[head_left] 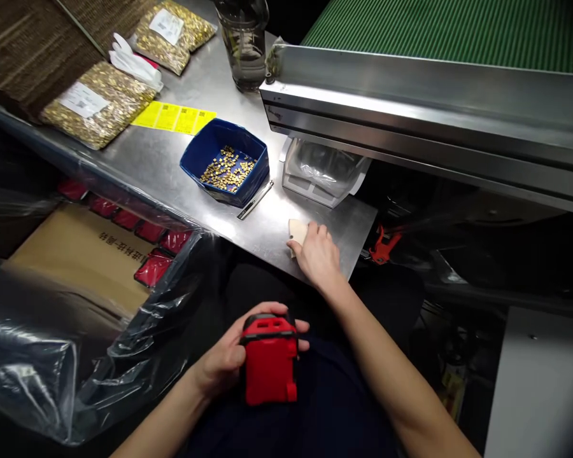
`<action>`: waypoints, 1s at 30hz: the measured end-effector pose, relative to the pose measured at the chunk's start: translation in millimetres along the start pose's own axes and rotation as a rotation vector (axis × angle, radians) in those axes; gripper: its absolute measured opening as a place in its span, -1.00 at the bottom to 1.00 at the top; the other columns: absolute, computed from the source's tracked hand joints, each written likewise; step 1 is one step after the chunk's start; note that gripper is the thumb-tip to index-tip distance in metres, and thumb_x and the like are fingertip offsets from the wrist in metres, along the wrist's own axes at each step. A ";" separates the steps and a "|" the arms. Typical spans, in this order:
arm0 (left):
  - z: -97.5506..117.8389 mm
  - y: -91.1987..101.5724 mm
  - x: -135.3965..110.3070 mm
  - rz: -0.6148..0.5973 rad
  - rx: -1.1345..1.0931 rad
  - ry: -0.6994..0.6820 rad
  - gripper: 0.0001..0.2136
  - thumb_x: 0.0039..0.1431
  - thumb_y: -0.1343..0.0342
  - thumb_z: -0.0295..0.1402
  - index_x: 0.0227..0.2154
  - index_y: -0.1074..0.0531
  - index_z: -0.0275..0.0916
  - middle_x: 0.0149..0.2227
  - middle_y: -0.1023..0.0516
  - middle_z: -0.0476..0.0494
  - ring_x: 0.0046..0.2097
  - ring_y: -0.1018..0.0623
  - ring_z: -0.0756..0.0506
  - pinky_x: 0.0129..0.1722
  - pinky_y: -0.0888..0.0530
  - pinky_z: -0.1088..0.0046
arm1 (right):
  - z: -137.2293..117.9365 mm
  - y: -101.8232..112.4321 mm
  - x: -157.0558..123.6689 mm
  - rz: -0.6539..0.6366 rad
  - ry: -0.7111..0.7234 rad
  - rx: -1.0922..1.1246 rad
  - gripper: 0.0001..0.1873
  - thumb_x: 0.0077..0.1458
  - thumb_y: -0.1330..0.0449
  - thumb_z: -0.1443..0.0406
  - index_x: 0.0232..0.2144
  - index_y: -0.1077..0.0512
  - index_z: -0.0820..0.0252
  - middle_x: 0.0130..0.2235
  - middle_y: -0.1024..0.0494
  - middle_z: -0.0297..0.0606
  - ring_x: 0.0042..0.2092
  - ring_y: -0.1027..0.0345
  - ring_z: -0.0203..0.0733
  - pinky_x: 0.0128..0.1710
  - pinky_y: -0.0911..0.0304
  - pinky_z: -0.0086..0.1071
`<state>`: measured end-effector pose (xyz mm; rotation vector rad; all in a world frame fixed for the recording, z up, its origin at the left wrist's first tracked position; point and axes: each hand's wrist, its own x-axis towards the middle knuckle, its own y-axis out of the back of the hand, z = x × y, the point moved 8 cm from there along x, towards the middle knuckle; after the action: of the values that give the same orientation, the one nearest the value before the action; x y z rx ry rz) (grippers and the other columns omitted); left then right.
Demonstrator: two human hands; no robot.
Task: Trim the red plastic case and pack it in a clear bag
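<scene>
My left hand [226, 357] is wrapped round a red plastic casing [270, 364] with a black top edge, held over my lap below the table edge. My right hand [318, 253] rests on the front edge of the steel table [172, 165], its fingers curled over a small beige piece [297, 231] that lies flat there. A blue bin [225, 162] holding several small gold parts stands on the table beyond the right hand. A slim metal tool [255, 200] lies beside the bin's front.
Two clear bags of gold parts [98, 102] and yellow labels [174, 117] lie at the table's far left. A clear plastic tray [322, 172] sits under a steel conveyor frame [410, 108]. Left of me, a plastic-lined box holds red casings [153, 267] and cardboard.
</scene>
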<state>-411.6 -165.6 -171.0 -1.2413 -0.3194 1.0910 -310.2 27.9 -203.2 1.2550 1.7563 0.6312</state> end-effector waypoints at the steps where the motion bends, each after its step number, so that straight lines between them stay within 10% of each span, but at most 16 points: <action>1: -6.4 -2.9 -1.6 0.023 -0.022 0.020 -0.35 0.06 -0.41 0.04 0.13 -0.38 -0.15 0.22 -0.48 -0.47 0.22 -0.48 -0.55 0.16 -0.42 -0.11 | -5.0 -6.1 9.4 -0.014 -0.007 -0.015 -0.42 0.17 -0.34 0.19 0.13 -0.30 0.36 0.12 -0.43 0.26 0.15 -0.34 0.32 0.07 -0.27 -0.02; 6: -23.1 0.2 -3.6 0.247 -0.166 0.027 -0.47 0.24 -0.14 0.20 -0.08 -0.46 -0.22 -0.06 -0.65 -0.39 0.03 -0.65 -0.37 -0.04 -0.56 0.23 | -9.0 -16.8 3.3 -0.151 0.107 0.050 -0.74 0.28 -0.20 0.16 -0.07 -0.38 0.17 -0.13 -0.59 -0.09 -0.06 -0.49 0.10 -0.05 -0.32 -0.17; 13: -38.1 7.8 -4.3 0.453 -0.152 0.218 -0.53 0.28 -0.12 0.13 -0.08 -0.47 -0.20 -0.17 -0.68 -0.37 -0.19 -0.70 -0.30 -0.33 -0.58 0.36 | 29.1 44.8 -127.4 -0.424 0.288 0.364 -0.75 0.41 -0.07 0.10 0.03 -0.32 0.04 -0.31 -0.55 -0.36 -0.35 -0.43 -0.21 -0.38 -0.21 -0.40; 18: -39.2 6.7 2.4 0.566 0.046 0.324 -0.54 0.25 -0.17 0.08 -0.14 -0.55 -0.26 -0.28 -0.68 -0.27 -0.33 -0.65 -0.20 -0.33 -0.54 0.38 | 17.0 46.6 -206.8 -0.582 0.666 0.048 -0.85 0.44 -0.01 0.20 -0.17 -0.34 0.08 -0.36 -0.50 -0.37 -0.42 -0.32 -0.24 -0.40 -0.01 -0.29; 30: -55.6 -0.2 5.1 0.656 0.121 0.429 -0.56 0.23 -0.19 0.08 -0.18 -0.56 -0.26 -0.31 -0.66 -0.23 -0.37 -0.58 -0.13 -0.36 -0.50 0.42 | 17.4 29.0 -214.4 -0.438 0.759 -0.090 -0.78 0.46 0.03 0.25 -0.26 -0.33 0.11 -0.43 -0.51 -0.39 -0.48 -0.34 -0.25 -0.46 0.06 -0.26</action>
<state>-368.9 -194.6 -192.4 -1.4708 0.5095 1.3228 -255.1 -161.8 -113.2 0.5404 2.4821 0.9838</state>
